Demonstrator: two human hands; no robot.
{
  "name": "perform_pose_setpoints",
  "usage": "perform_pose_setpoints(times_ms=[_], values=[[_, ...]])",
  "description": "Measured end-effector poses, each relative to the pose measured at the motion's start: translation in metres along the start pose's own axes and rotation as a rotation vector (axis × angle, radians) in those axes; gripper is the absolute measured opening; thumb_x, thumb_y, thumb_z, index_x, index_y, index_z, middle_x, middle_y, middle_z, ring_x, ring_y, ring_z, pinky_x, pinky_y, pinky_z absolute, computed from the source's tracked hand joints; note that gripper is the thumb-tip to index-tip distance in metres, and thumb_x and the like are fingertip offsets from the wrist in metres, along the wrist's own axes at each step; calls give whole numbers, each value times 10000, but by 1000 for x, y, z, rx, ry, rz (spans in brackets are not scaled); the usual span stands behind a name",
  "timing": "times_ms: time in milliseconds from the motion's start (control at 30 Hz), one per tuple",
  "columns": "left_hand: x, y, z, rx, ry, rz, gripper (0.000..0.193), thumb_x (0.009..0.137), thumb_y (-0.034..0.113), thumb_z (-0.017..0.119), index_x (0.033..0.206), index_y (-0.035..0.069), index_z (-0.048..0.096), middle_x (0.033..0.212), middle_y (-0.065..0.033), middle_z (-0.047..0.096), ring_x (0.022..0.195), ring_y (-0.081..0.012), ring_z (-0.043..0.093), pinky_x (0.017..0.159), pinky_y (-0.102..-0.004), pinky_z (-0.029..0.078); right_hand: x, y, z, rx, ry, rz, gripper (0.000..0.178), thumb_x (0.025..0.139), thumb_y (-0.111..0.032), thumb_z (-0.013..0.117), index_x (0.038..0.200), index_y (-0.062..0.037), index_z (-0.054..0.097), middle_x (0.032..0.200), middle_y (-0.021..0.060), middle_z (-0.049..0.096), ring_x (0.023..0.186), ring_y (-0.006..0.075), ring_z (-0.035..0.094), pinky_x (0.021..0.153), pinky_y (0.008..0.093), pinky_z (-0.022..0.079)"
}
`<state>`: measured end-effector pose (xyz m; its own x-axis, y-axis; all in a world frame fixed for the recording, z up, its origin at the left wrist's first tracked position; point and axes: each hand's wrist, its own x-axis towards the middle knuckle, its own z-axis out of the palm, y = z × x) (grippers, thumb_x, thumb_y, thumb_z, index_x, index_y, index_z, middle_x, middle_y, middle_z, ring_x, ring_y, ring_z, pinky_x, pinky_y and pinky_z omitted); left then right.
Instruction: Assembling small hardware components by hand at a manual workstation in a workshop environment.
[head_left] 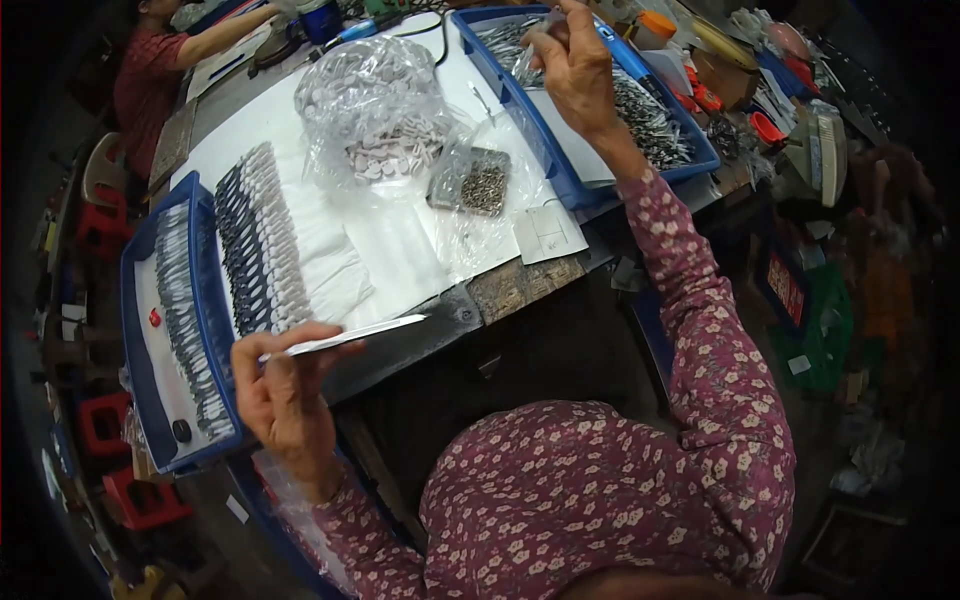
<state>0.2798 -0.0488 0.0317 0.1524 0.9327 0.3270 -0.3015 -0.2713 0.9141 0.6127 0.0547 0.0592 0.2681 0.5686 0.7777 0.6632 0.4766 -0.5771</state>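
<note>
Near the lower left, my left hand is closed on a slim, pale pointed tool, held out flat with its tip to the right. My right hand reaches over a blue bin at the far right; its fingers are curled together, and what they pinch is too small to make out. Slender metal pieces fill that bin. Beyond my left hand, dark looped pieces and pale grey pieces lie in neat overlapping rows on white paper.
A blue tray holds a row of silver pieces. Plastic bags of pale parts and a clear box of small metal parts sit mid-table. A blue pen-shaped tool lies across the bin. Another person works at the far left.
</note>
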Motion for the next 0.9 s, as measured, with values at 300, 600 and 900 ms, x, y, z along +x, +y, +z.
perform_pose_setpoints(times_ms=[300,600,900], values=[[-16,-42,1,-340,-11,-228,166,922,197,442,905,32,432,671,-76,491,537,-142,490,529,-255,469,-97,-59,53,571,-598,358,205,828,-75,576,988,51,553,734,94,619,549,62,534,498,176,445],[-29,-77,-29,-513,36,-437,170,893,166,507,947,7,486,643,15,404,506,-35,325,433,-161,253,-164,-94,86,683,-839,606,174,814,-124,617,854,21,530,597,25,565,430,28,445,384,157,342],[-38,-96,-32,-337,191,-403,192,828,149,611,898,-29,591,759,-25,585,657,-54,488,594,-171,372,-202,-106,91,571,-788,376,245,809,-72,614,1004,34,510,516,-50,440,423,13,403,371,163,306]])
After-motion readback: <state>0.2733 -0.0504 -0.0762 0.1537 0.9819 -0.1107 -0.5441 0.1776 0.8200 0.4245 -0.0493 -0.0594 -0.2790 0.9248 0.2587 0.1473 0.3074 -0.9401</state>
